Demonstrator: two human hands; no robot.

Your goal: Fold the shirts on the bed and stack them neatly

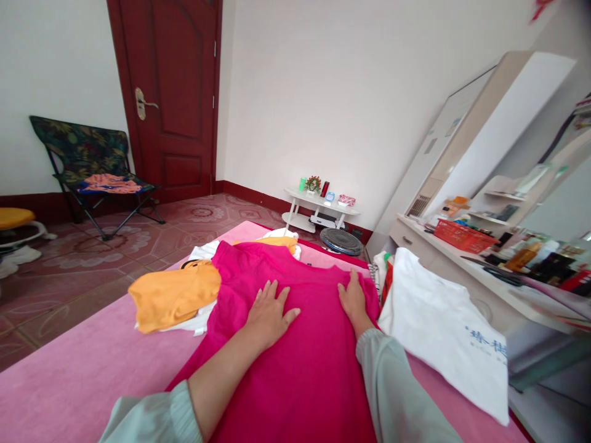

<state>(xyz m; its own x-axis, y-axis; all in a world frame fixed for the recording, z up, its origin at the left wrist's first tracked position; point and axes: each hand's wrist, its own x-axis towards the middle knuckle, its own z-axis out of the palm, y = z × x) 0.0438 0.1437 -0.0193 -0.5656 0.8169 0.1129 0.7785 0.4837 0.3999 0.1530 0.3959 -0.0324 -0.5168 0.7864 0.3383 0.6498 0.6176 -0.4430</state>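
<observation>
A bright magenta T-shirt (314, 363) lies spread out, its neckline at the far end. My left hand (269, 317) rests flat on its upper left part with the fingers spread. On the upper right part, near the shoulder, my right hand (354, 303) lies with its fingers stretched out on the cloth. Beside the shirt on the left is a yellow-orange garment (178, 295) on top of white cloth. A folded white T-shirt (443, 326) with blue lettering sits to the right.
Everything lies on a pink bed cover (92, 369). A white dresser (406, 243) with a red basket (464, 235) and bottles stands at the right. Further off are a low white table (298, 195), a folding chair (92, 151) and a dark red door (170, 92).
</observation>
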